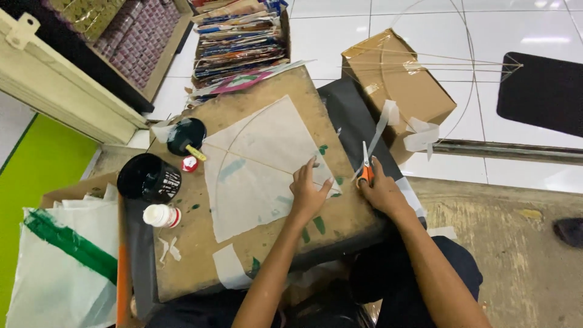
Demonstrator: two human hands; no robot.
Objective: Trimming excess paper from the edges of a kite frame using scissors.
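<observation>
The thin white paper kite point(261, 167) lies flat on my rough brown board point(255, 255), a slim bamboo stick point(255, 159) crossing it. My left hand point(308, 193) presses its right corner, fingers spread, gripping nothing. My right hand point(381, 191) closes around orange-handled scissors point(365, 165), blades seemingly parted on a paper strip point(381, 124). A black cup point(149, 178) stands nearby.

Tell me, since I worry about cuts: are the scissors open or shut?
Open. The scissors in the right hand show two blades spread apart in a narrow V, pointing away from the person.
</observation>
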